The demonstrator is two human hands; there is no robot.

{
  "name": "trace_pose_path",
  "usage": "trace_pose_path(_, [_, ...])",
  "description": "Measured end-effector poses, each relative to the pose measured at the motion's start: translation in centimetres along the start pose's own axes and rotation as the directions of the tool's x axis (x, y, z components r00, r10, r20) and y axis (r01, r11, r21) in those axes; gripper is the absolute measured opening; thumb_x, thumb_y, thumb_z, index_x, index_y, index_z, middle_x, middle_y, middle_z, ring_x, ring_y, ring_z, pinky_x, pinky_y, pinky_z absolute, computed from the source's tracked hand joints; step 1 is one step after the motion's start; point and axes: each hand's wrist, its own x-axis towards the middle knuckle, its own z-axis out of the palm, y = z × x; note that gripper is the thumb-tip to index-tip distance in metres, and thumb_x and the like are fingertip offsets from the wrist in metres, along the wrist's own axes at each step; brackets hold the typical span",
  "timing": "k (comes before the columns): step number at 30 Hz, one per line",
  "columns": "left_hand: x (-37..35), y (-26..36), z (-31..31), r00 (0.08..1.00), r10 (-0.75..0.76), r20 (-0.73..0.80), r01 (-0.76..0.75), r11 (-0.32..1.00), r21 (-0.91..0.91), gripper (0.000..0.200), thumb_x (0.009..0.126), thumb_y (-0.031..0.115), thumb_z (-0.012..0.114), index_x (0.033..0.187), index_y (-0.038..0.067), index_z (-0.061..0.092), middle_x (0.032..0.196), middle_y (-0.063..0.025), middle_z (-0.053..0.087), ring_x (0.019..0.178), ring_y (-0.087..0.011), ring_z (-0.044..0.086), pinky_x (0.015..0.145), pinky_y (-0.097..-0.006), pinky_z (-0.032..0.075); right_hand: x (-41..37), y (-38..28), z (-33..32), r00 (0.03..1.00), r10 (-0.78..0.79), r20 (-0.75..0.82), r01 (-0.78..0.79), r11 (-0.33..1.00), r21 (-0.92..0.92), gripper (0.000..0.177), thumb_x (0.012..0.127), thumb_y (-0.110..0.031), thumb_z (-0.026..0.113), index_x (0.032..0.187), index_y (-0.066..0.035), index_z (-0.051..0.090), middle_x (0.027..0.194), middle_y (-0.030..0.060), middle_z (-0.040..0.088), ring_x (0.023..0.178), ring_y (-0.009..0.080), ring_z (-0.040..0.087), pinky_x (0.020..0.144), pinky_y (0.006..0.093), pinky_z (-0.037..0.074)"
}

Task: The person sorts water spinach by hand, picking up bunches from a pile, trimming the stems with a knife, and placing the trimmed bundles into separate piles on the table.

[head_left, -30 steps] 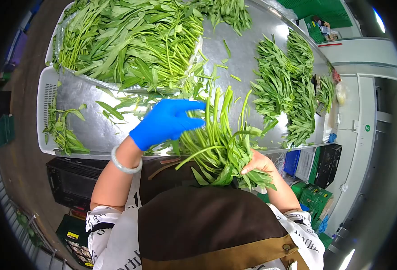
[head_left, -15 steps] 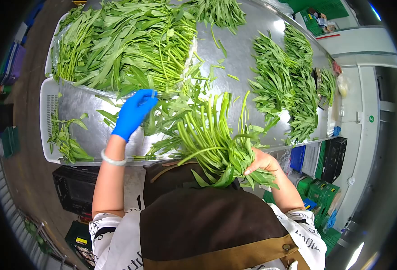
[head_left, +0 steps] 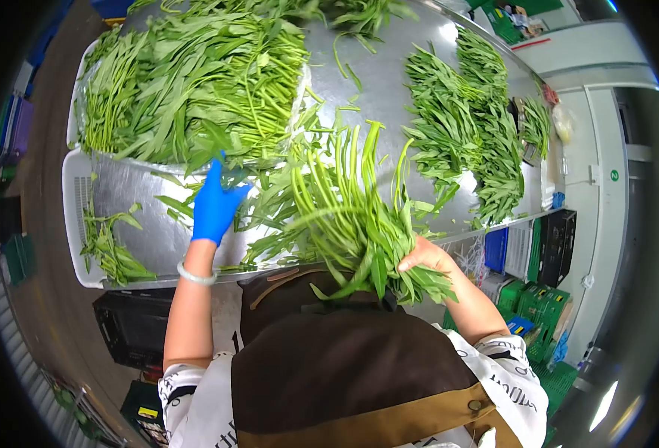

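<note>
My left hand (head_left: 217, 207), in a blue glove, is at the front edge of a big pile of water spinach (head_left: 187, 97). Its fingers are spread, with the forefinger pointing up at the pile's leaves and nothing visibly held. A bunch of water spinach (head_left: 355, 224) is gripped in my bare right hand (head_left: 428, 257), close to my apron. The stems of this bunch fan upward, and its leafy end hangs by the wrist. Loose leaves (head_left: 273, 198) lie between my left hand and the bunch.
Bundles of greens (head_left: 464, 127) lie on the right of the metal table (head_left: 374, 82). Loose stems (head_left: 109, 243) rest in the left corner beside a white crate edge (head_left: 75, 216). Black crates (head_left: 131, 321) and green crates (head_left: 542, 313) stand below.
My left hand has opened, its forefinger now stretched toward the pile. My right hand and the held bunch have shifted slightly upward in view, and the camera's view has moved a little.
</note>
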Motion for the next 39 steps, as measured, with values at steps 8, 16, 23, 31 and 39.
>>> trace_pose_path(8, [-5.4,2.1,6.1,0.682,0.154,0.715,0.627,0.379,-0.680,0.071,0.090,0.045,0.056,0.142,0.001,0.033,0.139,-0.0149,0.045,0.126,-0.0254,0.047,0.106,-0.0390,0.038,2.5,0.1,2.0,0.998,-0.064,0.002,0.064,0.998,-0.011,0.076,0.069,-0.007,0.074,0.137,-0.002,0.040,0.129,0.0096,0.053,0.118,0.0202,0.050,0.101,0.0331,0.038])
trace_pose_path(16, [-3.0,7.0,7.1,0.746,0.151,0.648,0.613,0.226,-0.758,0.053,0.093,0.025,0.055,0.135,-0.004,0.040,0.133,-0.0148,0.051,0.121,-0.0249,0.051,0.104,-0.0378,0.040,5.1,-0.3,5.7,0.987,-0.141,-0.072,0.087,0.865,-0.494,0.076,0.074,-0.007,0.076,0.138,0.001,0.035,0.126,0.0095,0.055,0.112,0.0142,0.052,0.097,0.0288,0.039])
trace_pose_path(23, [-3.1,6.6,6.5,0.721,0.196,0.665,0.657,0.111,-0.745,0.052,0.096,0.025,0.049,0.137,-0.004,0.036,0.138,-0.0174,0.045,0.125,-0.0269,0.047,0.107,-0.0400,0.037,4.7,0.5,4.2,0.992,-0.122,0.037,0.127,0.969,-0.213,0.071,0.076,-0.005,0.075,0.136,-0.001,0.039,0.126,0.0081,0.056,0.113,0.0144,0.052,0.099,0.0293,0.039])
trace_pose_path(31, [-4.2,5.7,3.0,0.978,-0.177,0.110,0.209,0.832,-0.514,0.030,0.090,0.015,0.062,0.116,0.000,0.060,0.095,-0.0064,0.065,0.084,-0.0117,0.060,0.077,-0.0250,0.047,4.3,1.1,3.0,0.987,-0.160,-0.003,0.158,0.976,-0.153,0.071,0.075,-0.007,0.076,0.136,-0.002,0.040,0.124,0.0066,0.056,0.112,0.0148,0.052,0.100,0.0301,0.039])
trace_pose_path(39, [-3.8,10.0,3.3,0.972,-0.084,0.220,0.187,0.843,-0.504,0.014,0.085,0.009,0.068,0.094,0.000,0.063,0.070,0.0013,0.056,0.059,-0.0052,0.049,0.055,-0.0213,0.040,4.8,0.6,3.7,0.989,-0.145,0.015,0.143,0.946,-0.290,0.075,0.074,-0.007,0.077,0.138,-0.002,0.038,0.125,0.0068,0.056,0.113,0.0148,0.052,0.099,0.0298,0.040])
